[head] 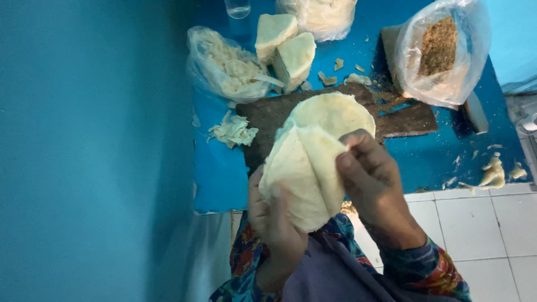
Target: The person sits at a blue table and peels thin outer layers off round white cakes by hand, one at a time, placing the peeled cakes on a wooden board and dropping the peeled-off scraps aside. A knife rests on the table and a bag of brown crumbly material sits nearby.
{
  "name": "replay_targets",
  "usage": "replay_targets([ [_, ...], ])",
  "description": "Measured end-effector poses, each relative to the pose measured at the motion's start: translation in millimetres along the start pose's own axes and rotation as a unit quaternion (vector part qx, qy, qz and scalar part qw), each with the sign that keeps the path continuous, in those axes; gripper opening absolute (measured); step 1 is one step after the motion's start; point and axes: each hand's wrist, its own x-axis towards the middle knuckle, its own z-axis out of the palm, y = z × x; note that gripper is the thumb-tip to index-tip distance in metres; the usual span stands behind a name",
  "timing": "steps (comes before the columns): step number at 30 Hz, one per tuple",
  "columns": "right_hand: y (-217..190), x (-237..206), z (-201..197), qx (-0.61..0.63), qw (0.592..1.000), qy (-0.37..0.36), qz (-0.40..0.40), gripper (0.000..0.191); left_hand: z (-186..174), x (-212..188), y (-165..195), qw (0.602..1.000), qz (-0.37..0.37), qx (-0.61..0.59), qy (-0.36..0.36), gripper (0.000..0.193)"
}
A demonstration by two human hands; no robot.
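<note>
Two hands hold a pale dough sheet [313,162] above a dark board [268,120]: the left hand [274,215] cups it from beneath, the right hand [369,173] pinches a fold (bags [224,64] sit behind).

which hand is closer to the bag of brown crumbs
Right. The right hand pinches the dough sheet below the bag of brown crumbs; the left hand sits lower, farther left.

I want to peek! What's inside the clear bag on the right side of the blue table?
The clear bag holds brown crumbly stuff, piled toward the top. The cloudy plastic hides what lies lower down, and whatever the bag rests on is mostly covered.
</note>
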Motion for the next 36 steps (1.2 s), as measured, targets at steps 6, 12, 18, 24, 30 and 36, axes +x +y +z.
replay_targets([
  [6,-4,-8,0,-0.245,0.949,-0.157,-0.118,0.011,5,10,14,0.983,-0.146,0.048,-0.1,0.039],
  [12,-4,-7,15,-0.18,0.971,-0.134,-0.079,0.041,-3,0,7,0.987,-0.071,0.142,-0.034,0.033],
  [18,-14,13,8,-0.29,0.951,0.001,-0.104,0.025,-9,0,-3,0.994,-0.001,0.107,0.013,0.03],
  [24,-23,20,-19,0.006,0.992,0.08,-0.102,0.028,-14,5,1,0.998,-0.012,0.024,0.05,0.039],
  [30,-8,29,-35,-0.302,0.939,0.101,-0.131,0.021,-14,9,1,0.999,-0.022,0.021,0.028,0.045],
  [36,-32,48,-69,-0.044,0.961,0.112,-0.25,0.027,-31,34,30,0.996,0.017,0.002,0.091,0.048],
])
